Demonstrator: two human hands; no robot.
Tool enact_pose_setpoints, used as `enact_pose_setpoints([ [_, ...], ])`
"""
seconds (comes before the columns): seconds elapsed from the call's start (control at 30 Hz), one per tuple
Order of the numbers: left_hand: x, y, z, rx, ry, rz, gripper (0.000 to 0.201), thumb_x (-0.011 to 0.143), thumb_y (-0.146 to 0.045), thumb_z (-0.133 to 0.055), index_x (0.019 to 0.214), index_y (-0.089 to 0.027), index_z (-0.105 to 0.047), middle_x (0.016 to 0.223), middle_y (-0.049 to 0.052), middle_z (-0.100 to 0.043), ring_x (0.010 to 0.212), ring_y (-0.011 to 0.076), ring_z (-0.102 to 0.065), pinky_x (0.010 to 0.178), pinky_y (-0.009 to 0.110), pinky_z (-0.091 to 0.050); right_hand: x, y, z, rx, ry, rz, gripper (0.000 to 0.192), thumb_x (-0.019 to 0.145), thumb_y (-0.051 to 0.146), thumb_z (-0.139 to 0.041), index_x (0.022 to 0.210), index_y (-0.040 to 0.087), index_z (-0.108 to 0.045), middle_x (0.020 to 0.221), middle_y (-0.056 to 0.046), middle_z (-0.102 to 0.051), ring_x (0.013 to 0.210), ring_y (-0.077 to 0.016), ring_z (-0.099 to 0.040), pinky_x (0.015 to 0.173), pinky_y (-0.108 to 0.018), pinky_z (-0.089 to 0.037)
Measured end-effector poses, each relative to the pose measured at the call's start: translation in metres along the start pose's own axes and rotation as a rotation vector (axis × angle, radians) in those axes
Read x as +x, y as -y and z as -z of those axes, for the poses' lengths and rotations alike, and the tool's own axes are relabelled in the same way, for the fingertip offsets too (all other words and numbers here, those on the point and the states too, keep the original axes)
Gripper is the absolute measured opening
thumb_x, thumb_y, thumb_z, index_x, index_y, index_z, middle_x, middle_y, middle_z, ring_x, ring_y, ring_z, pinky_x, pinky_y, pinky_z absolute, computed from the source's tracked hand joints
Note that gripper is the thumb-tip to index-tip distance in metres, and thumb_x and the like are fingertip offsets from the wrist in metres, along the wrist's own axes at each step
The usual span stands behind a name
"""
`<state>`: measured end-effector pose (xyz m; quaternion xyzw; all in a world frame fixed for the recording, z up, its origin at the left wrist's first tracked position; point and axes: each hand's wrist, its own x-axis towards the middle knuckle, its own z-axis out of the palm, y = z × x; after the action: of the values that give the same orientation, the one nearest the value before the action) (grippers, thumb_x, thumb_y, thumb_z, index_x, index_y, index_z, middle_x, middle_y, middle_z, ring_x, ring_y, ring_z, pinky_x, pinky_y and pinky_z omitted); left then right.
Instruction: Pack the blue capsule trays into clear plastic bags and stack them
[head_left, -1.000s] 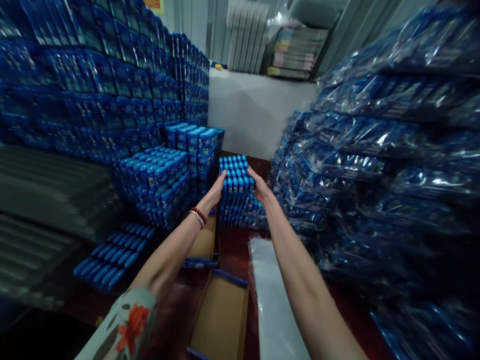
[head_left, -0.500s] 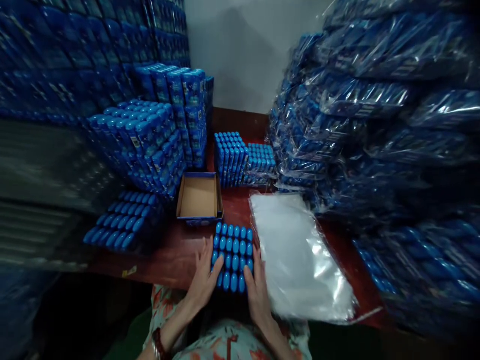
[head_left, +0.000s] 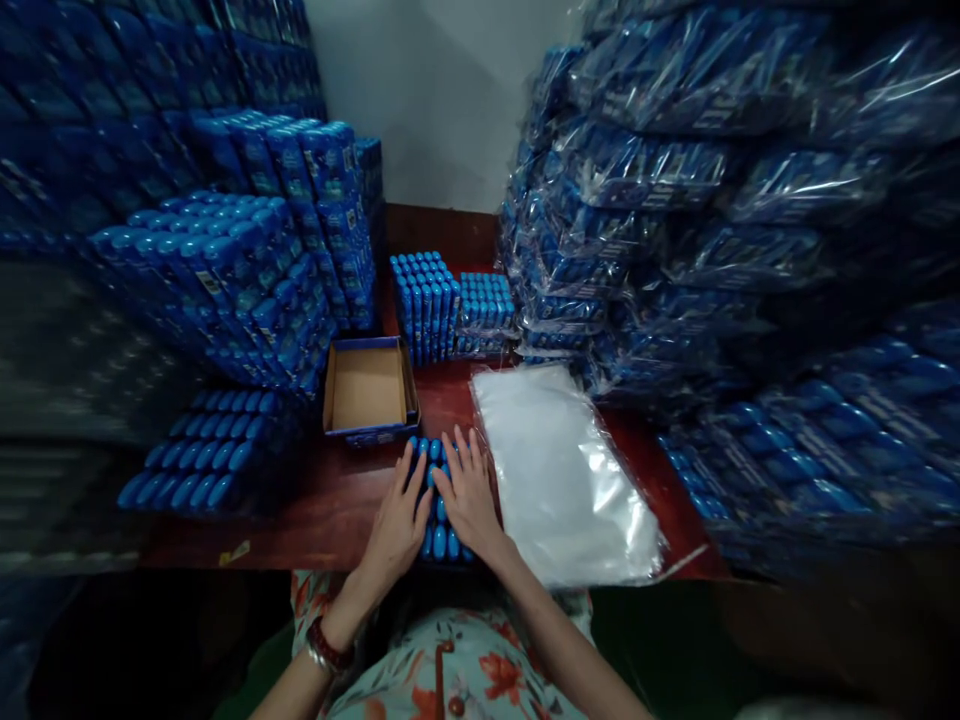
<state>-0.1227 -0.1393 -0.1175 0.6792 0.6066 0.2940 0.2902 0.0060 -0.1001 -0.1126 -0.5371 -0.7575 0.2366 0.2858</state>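
Observation:
A block of blue-capped bottles (head_left: 439, 541), set in close rows, stands on the red table in front of me. My left hand (head_left: 399, 515) lies over the block's left side, fingers stretched forward on the caps. Across its right part rests my right hand (head_left: 469, 495), fingers spread and flat on top. Both hands hide many of the caps. Close by on the right is a stack of clear plastic bags (head_left: 559, 480). An open cardboard tray (head_left: 367, 385) with a blue rim sits just beyond my left hand.
Bottle packs are piled high on the left (head_left: 202, 260), with a lower block (head_left: 199, 450) near the table edge. Film-wrapped packs (head_left: 652, 190) tower on the right. Two smaller bottle blocks (head_left: 424, 300) stand at the back, before a pale wall (head_left: 405, 100).
My hands have moved from gripping the block's two sides to lying on top of its caps. The whole view has shifted, so the scene appears further left.

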Motion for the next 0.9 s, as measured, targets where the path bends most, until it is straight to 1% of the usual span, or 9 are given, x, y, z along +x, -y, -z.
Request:
enact_pose_setpoints([
  [0.1,-0.005,0.006,0.002,-0.154,-0.009,0.104,0.057,0.094,-0.041,-0.030,0.146,-0.025,-0.013,0.156,0.004,-0.003,0.142,0.0187,-0.009,0.115,0.040,-0.018,-0.015,-0.019,0.023,0.102,-0.120,0.021,0.045,0.093,0.040,-0.039,0.137,0.029,-0.039,0.145,-0.005,-0.037,0.135,-0.0207,-0.031,0.108,-0.043,-0.031],
  [0.2,-0.011,0.014,0.006,-0.309,-0.024,0.230,0.068,0.090,-0.048,-0.038,0.147,-0.024,-0.009,0.156,0.006,-0.007,0.142,0.0207,-0.007,0.115,0.042,-0.013,-0.039,-0.063,0.074,-0.013,-0.194,0.024,0.039,0.087,0.044,-0.051,0.123,0.028,-0.055,0.119,-0.008,-0.057,0.114,-0.0228,-0.050,0.098,-0.042,-0.041],
  [0.33,-0.016,0.017,0.002,-0.411,0.042,0.215,0.088,0.081,-0.048,-0.056,0.147,-0.023,-0.004,0.154,0.010,-0.016,0.140,0.0255,-0.017,0.115,0.043,-0.017,-0.068,-0.129,0.128,-0.330,-0.004,-0.064,0.046,0.074,0.053,-0.063,0.111,0.025,-0.063,0.108,-0.011,-0.059,0.102,-0.0298,-0.051,0.086,-0.046,-0.043],
  [0.47,-0.024,0.010,-0.003,-0.424,0.036,0.196,0.090,0.077,-0.044,-0.062,0.147,-0.024,-0.008,0.155,0.008,-0.015,0.140,0.0260,-0.017,0.115,0.042,-0.016,-0.070,-0.154,0.128,-0.294,0.015,-0.075,0.025,0.084,0.043,-0.052,0.079,0.022,-0.065,0.084,-0.007,-0.062,0.086,-0.0239,-0.054,0.079,-0.039,-0.042],
  [0.57,-0.018,0.013,0.005,-0.540,-0.002,0.244,0.069,0.081,-0.045,-0.056,0.141,-0.022,-0.031,0.149,0.008,-0.031,0.137,0.0244,-0.029,0.114,0.038,-0.022,-0.061,-0.154,0.118,-0.140,-0.028,-0.069,0.029,0.088,0.037,-0.045,0.069,0.021,-0.061,0.072,-0.005,-0.062,0.077,-0.0208,-0.053,0.077,-0.036,-0.041],
  [0.67,0.010,0.027,0.019,-0.663,-0.095,0.312,0.046,0.082,-0.045,-0.047,0.114,-0.014,-0.059,0.125,0.012,-0.059,0.120,0.0259,-0.051,0.106,0.040,-0.034,-0.053,-0.151,0.119,-0.006,-0.082,-0.191,0.028,0.086,0.039,-0.045,0.069,0.021,-0.059,0.072,-0.004,-0.061,0.074,-0.0198,-0.054,0.072,-0.033,-0.042],
  [0.77,0.049,0.044,0.031,-0.619,-0.037,0.326,0.040,0.072,-0.041,-0.052,0.096,-0.012,-0.067,0.105,0.012,-0.070,0.104,0.0272,-0.061,0.096,0.041,-0.044,-0.046,-0.146,0.129,0.066,-0.149,-0.317,0.029,0.085,0.042,-0.044,0.073,0.020,-0.057,0.074,-0.004,-0.060,0.070,-0.0191,-0.055,0.066,-0.031,-0.043],
  [0.83,0.069,0.053,0.035,-0.532,-0.017,0.321,0.037,0.067,-0.036,-0.052,0.090,-0.012,-0.069,0.101,0.011,-0.071,0.101,0.0263,-0.063,0.094,0.039,-0.045,-0.045,-0.141,0.137,0.017,-0.080,-0.277,0.025,0.083,0.043,-0.048,0.078,0.020,-0.057,0.080,-0.005,-0.060,0.077,-0.0204,-0.056,0.068,-0.032,-0.043],
  [0.9,0.079,0.061,0.038,-0.464,-0.047,0.335,0.035,0.065,-0.033,-0.049,0.086,-0.013,-0.069,0.098,0.011,-0.072,0.098,0.0255,-0.064,0.093,0.038,-0.045,-0.046,-0.137,0.140,-0.106,0.073,-0.180,0.024,0.076,0.042,-0.059,0.087,0.021,-0.060,0.092,-0.006,-0.060,0.089,-0.0235,-0.054,0.074,-0.034,-0.042],
])
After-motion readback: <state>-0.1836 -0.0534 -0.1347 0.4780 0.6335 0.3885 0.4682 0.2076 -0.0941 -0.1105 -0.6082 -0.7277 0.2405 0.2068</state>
